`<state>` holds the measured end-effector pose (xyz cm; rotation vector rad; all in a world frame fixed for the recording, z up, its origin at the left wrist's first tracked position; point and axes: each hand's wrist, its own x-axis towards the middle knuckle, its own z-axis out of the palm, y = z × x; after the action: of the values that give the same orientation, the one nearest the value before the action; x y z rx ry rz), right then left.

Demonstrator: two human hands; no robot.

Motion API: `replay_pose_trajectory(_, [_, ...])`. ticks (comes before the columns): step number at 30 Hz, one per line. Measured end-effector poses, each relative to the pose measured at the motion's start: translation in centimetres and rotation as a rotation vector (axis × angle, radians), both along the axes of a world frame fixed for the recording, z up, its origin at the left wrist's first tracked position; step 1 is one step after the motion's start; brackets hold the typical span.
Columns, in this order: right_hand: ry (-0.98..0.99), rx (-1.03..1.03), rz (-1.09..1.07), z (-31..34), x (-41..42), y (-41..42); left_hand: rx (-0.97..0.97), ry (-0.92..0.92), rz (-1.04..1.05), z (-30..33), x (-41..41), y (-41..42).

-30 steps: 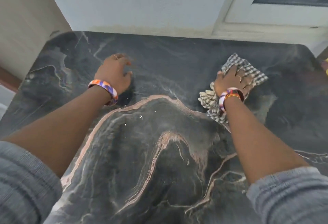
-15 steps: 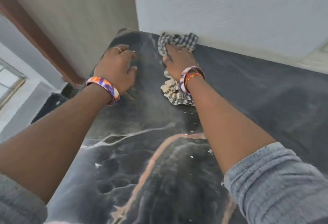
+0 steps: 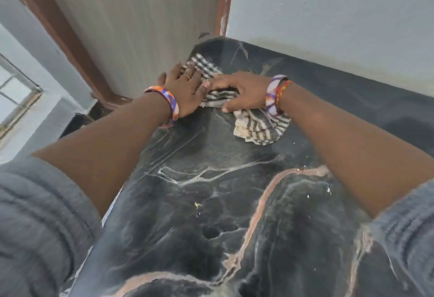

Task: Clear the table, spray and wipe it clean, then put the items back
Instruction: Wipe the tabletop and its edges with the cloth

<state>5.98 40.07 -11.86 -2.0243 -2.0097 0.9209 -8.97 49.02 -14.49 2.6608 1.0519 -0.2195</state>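
Note:
The black marble table (image 3: 211,202) with pink and white veins fills the lower view. A checked black-and-white cloth (image 3: 260,125) lies bunched near the table's far left corner. My right hand (image 3: 242,90) presses down on the cloth's middle with fingers gripping it. My left hand (image 3: 185,87) rests flat with spread fingers on the cloth's left end (image 3: 202,66), at the table's left edge. Both wrists wear coloured bangles. Small white crumbs dot the tabletop.
A white wall (image 3: 328,14) runs along the table's far edge. A beige panel with a brown frame (image 3: 141,26) stands close against the left edge. A window (image 3: 16,94) and floor lie at far left.
My right hand has slid the cloth from the right side of the table across to the far left corner. My left hand has moved onto the cloth's end.

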Motion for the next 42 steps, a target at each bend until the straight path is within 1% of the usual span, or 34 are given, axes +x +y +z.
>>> replay_pose_trajectory(3, [-0.221,0.01,-0.109,0.6,1.8,-5.2,0.057,0.057,-0.055,0.0,0.5,-2.5])
replay_pose_trajectory(5, [-0.361,0.009,-0.211,0.5,3.4,-9.0,0.076,0.078,-0.135,0.0,1.5,-4.7])
replay_pose_trajectory(8, [-0.517,-0.022,-0.339,-0.1,5.0,-14.8,0.0,0.07,-0.292,0.1,4.3,-9.4])
replay_pose_trajectory(9, [-0.515,-0.029,-0.392,-0.4,5.3,-16.8,-0.04,0.066,-0.332,0.2,5.2,-11.1])
replay_pose_trajectory(12, [-0.354,0.008,-0.594,-1.2,4.3,-21.5,-0.073,0.072,-0.412,0.3,6.6,-13.9])
replay_pose_trajectory(15, [-0.33,0.046,-0.669,-2.2,2.5,-23.5,-0.041,0.113,-0.47,0.7,6.4,-14.2])
replay_pose_trajectory(18, [-0.312,0.078,-0.688,-2.7,0.6,-24.6,-0.017,0.138,-0.51,0.8,5.2,-14.6])
replay_pose_trajectory(25, [-0.293,0.079,-0.714,-3.8,-4.1,-27.1,0.05,0.152,-0.531,0.6,0.9,-16.9])
replay_pose_trajectory(30, [-0.318,0.054,-0.7,-3.7,-9.2,-28.3,0.073,0.186,-0.55,0.6,-4.4,-18.0])
replay_pose_trajectory(36, [-0.351,0.037,-0.63,-2.8,-16.4,-29.5,0.138,0.256,-0.531,0.5,-11.6,-19.8])
replay_pose_trajectory(40, [-0.394,0.047,-0.633,-1.3,-20.7,-30.2,0.168,0.277,-0.521,0.3,-15.1,-20.6])
replay_pose_trajectory(42, [-0.398,0.047,-0.619,-1.1,-21.8,-30.4,0.149,0.294,-0.526,0.8,-16.3,-21.4])
